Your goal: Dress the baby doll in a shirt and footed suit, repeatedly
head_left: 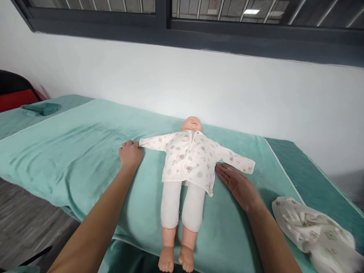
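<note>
A baby doll (170, 204) lies on its back, head toward the wall and feet toward me. It wears a white printed baby shirt (187, 155) with both sleeves spread out sideways. My left hand (131, 154) is at the cuff of the sleeve on the left, its fingers closed on the cuff's end. On the other side, my right hand (234, 184) is stretched flat, palm turned inward. Its fingertips touch the shirt's side just below the sleeve on the right. The doll's hands do not show; the sleeves cover them.
A green cloth (85, 151) covers the bed under the doll. A crumpled printed garment (315, 231) lies at the right near edge. Behind the bed rise a white wall (113, 72) and a dark window frame (199, 38). Something red and black (17, 96) stands at the far left.
</note>
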`<state>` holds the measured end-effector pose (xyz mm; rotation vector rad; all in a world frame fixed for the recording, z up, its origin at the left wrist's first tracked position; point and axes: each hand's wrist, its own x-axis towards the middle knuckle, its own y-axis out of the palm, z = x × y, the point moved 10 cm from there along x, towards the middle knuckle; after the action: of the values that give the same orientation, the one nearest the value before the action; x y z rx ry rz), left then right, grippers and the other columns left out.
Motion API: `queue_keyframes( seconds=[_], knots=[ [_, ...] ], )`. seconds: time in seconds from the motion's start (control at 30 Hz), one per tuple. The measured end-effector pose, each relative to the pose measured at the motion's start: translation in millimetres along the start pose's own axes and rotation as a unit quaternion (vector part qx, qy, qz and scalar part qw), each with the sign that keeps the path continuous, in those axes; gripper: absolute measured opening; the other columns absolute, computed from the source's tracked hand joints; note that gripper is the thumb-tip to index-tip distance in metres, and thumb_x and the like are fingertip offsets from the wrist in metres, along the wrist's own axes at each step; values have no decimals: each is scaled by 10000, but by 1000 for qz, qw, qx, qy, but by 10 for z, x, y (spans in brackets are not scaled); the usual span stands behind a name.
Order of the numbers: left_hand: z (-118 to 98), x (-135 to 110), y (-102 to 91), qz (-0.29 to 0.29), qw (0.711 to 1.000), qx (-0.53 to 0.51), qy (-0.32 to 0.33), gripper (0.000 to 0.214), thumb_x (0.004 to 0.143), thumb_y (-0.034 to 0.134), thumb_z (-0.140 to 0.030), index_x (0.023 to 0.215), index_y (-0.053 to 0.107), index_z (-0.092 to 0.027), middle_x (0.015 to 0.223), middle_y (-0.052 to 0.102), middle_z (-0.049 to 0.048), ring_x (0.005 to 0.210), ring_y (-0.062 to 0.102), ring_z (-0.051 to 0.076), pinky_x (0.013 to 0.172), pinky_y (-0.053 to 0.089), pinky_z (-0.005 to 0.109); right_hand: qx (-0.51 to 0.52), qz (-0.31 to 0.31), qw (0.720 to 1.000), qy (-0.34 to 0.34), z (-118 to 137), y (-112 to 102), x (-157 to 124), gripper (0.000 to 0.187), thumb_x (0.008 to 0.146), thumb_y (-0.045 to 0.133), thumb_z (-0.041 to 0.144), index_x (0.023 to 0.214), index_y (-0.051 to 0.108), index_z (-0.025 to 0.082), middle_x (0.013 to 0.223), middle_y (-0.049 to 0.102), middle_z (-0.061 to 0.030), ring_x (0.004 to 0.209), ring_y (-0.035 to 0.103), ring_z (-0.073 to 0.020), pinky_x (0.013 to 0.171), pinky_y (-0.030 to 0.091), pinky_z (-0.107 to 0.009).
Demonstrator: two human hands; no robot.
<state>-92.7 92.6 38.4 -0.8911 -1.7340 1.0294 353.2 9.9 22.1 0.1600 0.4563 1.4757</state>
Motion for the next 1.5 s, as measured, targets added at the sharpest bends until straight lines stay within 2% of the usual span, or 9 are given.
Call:
queue_keyframes(
  seconds=[0.2,0.33,0.47,0.6,0.8,1.1,1.27,1.37,1.5],
  knots=[
    [-445,-395,-328,-91,986,-114,84,430,915,424,-191,1263,667,-121,1315,617,201,1227,513,382,980,411,509,72,91,991,72,-165,390,142,196,892,666,236,1078,716,203,1192,748,-90,1211,671,-231,1028,591,-346],
    [-997,-698,-148,81,935,-303,168,412,990,376,-367,1125,715,-177,1141,722,123,1083,615,295,985,445,433,114,96,988,50,-175,546,296,285,877,648,170,1156,672,228,1194,752,-50,1220,665,-220,1023,595,-356],
    [-1138,-788,-34,188,861,-467,69,432,978,421,-505,1107,720,-222,1121,749,79,1050,639,284,932,463,401,110,92,989,39,-216,629,395,321,862,670,203,1182,667,217,1250,736,-40,1250,647,-245,1049,577,-381],
    [-1219,-758,29,215,783,-584,-29,433,904,562,-594,1071,722,-228,1194,733,72,1089,629,273,918,468,370,92,84,992,26,-188,661,452,312,857,664,280,1159,690,206,1209,754,-56,1277,628,-285,1072,556,-443],
    [-1588,-711,270,238,662,-706,-83,442,826,707,-536,1132,704,-218,1241,719,89,1150,646,269,969,491,371,96,63,993,-6,-24,644,569,315,876,617,352,1152,694,221,1243,743,-49,1315,601,-272,1094,530,-470],
    [-1717,-681,283,253,574,-776,-64,453,808,765,-445,1183,710,-197,1277,713,110,1209,646,286,1056,489,409,104,63,992,-22,36,632,746,364,861,640,355,1199,664,224,1259,735,-38,1275,633,-256,1088,532,-455],
    [-1730,-711,289,259,569,-777,-70,392,790,790,-393,1115,722,-185,1257,717,111,1227,638,293,1090,482,423,88,63,994,13,-27,597,803,362,898,568,394,1194,658,205,1189,759,-55,1249,646,-274,1066,535,-467],
    [-1577,-656,355,237,560,-784,-128,295,837,738,-359,1063,685,-177,1246,701,120,1162,673,278,1056,525,441,91,51,994,-15,38,477,836,340,911,523,426,1150,656,224,1161,759,-63,1247,642,-284,1068,526,-512],
    [-1312,-584,509,236,479,-812,-236,273,929,608,-393,1091,562,-178,1261,650,177,1097,708,275,958,601,445,153,-6,987,-47,140,135,867,259,936,483,396,1062,628,224,1160,736,-97,1232,645,-240,1090,509,-506]
  ],
)
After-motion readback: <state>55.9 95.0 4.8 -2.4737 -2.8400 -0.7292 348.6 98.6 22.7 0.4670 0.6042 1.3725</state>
